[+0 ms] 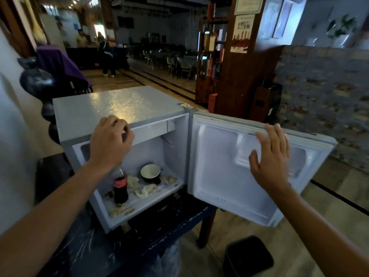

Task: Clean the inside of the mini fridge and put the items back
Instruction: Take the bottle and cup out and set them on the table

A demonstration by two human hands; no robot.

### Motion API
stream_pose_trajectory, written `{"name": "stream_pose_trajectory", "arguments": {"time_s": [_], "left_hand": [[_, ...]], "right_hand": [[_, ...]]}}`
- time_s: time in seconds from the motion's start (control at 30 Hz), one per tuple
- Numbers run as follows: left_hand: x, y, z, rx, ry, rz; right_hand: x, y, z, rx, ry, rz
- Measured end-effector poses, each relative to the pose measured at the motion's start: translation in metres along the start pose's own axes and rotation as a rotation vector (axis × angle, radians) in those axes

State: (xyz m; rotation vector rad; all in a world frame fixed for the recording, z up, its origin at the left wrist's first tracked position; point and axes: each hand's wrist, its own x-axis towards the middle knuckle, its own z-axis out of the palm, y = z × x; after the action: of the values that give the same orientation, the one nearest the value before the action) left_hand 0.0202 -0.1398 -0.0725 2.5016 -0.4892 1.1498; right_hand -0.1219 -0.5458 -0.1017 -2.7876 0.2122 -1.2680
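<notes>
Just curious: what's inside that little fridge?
On the mini fridge floor: a cola bottle, a dark cup and pale scraps. The left hand covers the bottle's top and upper left corner.
</notes>
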Motion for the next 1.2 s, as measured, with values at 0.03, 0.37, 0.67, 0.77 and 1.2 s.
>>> {"name": "stream_pose_trajectory", "arguments": {"time_s": [0.03,0.37,0.67,0.77,1.2], "left_hand": [[-0.02,0.002,-0.002,-0.018,0.018,-0.034],[-0.192,-0.023,0.088,0.131,-0.388,-0.322],[-0.173,-0.047,0.155,0.059,-0.337,-0.785],[-0.159,-0.049,0.167,0.016,-0.247,-0.88],[-0.134,-0.084,0.19,-0.245,-0.265,-1.066]], "right_hand": [[-0.015,-0.014,0.005,0.079,0.01,-0.073],[-0.105,-0.138,0.206,0.41,-0.448,-0.401],[-0.084,-0.182,0.372,0.199,-0.828,-0.216],[-0.081,-0.192,0.39,0.15,-0.871,-0.15],[-0.058,-0.193,0.43,0.92,-1.236,0.639]]}}
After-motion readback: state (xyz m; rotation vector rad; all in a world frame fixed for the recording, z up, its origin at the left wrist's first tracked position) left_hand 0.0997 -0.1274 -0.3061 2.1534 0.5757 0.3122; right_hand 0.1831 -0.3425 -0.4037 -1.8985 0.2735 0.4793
